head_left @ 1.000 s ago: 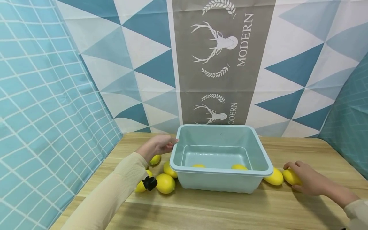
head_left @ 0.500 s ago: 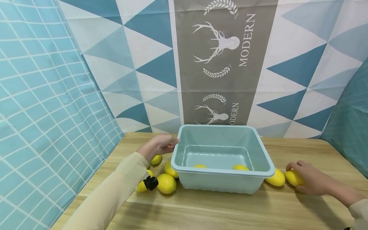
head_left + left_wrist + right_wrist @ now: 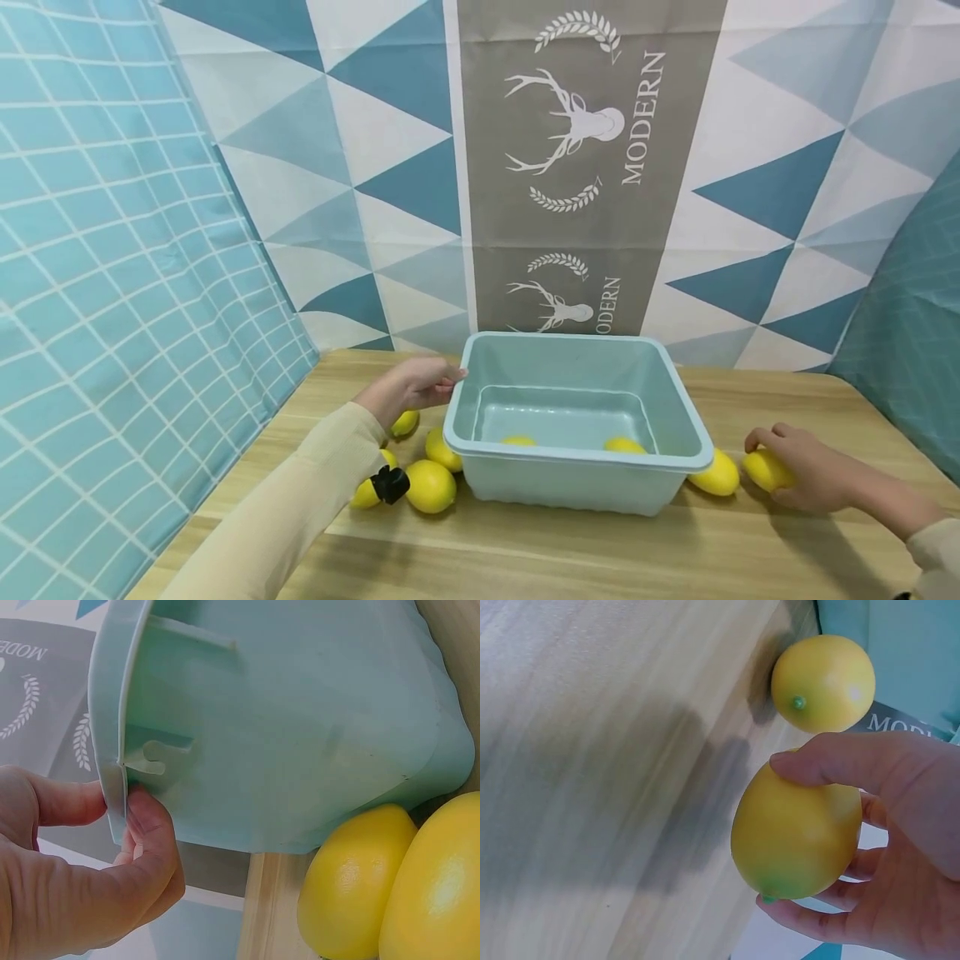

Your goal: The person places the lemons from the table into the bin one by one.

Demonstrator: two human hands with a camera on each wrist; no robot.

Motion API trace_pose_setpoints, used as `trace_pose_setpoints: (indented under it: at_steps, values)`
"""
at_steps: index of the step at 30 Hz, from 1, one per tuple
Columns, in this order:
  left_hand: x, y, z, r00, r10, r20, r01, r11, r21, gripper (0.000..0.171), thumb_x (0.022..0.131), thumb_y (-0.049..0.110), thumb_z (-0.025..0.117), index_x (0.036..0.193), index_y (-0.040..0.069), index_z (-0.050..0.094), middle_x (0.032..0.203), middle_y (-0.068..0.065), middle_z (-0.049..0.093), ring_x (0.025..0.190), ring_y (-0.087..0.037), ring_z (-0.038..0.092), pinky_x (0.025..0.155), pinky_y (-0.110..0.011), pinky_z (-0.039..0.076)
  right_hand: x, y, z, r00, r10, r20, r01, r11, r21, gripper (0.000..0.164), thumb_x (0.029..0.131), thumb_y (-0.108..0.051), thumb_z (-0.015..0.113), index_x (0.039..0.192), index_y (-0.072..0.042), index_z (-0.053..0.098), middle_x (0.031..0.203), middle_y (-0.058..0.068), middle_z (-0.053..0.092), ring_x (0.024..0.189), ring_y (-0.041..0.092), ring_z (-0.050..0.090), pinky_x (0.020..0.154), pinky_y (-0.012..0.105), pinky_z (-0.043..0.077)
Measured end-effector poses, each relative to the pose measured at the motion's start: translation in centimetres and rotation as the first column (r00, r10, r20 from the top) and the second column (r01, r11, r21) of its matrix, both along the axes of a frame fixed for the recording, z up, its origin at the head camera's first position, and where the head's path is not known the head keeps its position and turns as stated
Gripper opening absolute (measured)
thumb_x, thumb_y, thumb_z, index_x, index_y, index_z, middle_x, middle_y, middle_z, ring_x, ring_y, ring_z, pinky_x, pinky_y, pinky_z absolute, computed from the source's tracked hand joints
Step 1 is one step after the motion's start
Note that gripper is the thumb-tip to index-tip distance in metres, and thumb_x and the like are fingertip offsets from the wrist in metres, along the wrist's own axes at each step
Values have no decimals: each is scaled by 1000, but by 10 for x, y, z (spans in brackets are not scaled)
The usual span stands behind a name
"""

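A pale blue-green plastic basin (image 3: 570, 479) stands mid-table with two lemons (image 3: 624, 446) visible inside. My left hand (image 3: 420, 385) pinches its left rim between thumb and fingers; the left wrist view shows the thumb over the rim (image 3: 112, 780) and the fingers beneath. To the right of the basin, my right hand (image 3: 813, 471) grips a lemon (image 3: 795, 832), thumb on one side and fingers curled round the other. Another lemon (image 3: 716, 473) lies between that hand and the basin's right wall.
Several lemons (image 3: 430, 486) lie on the wooden table (image 3: 480, 554) left of the basin, partly behind the left forearm. A patterned cloth (image 3: 555, 167) hangs behind the table, and a blue checked cloth (image 3: 112, 250) borders the left side.
The head view has shifted slightly. The lemon next to the basin's right wall is turned a little; both hands keep their holds.
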State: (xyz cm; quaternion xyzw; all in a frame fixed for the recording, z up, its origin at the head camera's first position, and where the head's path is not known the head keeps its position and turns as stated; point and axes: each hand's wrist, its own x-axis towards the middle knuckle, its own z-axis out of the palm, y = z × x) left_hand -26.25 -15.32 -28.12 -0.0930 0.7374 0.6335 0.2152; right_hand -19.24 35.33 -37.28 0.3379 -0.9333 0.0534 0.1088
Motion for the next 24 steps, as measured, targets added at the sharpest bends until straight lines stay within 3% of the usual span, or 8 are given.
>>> trace_pose_setpoints:
  at_steps: [16,24]
  values:
    - [5,1,-8,999,-20,-35,20,1000,4,30,95,4,51,122,-10,49,100,-9,51,84,-13,54,74,-17,53,-8,-6,17,996,87,17,-87,996,15,50,61,-17,87,99,-10,54,86,-5,50,73,-5,35,56,18,32]
    - [4,-1,-4,998,-41,-46,43,999,28,31,96,4,49,124,-10,46,103,-9,50,88,-14,53,80,-19,53,-15,-17,38,993,20,114,-28,997,67,52,58,-10,86,101,-11,55,92,-1,55,76,1,43,59,20,41]
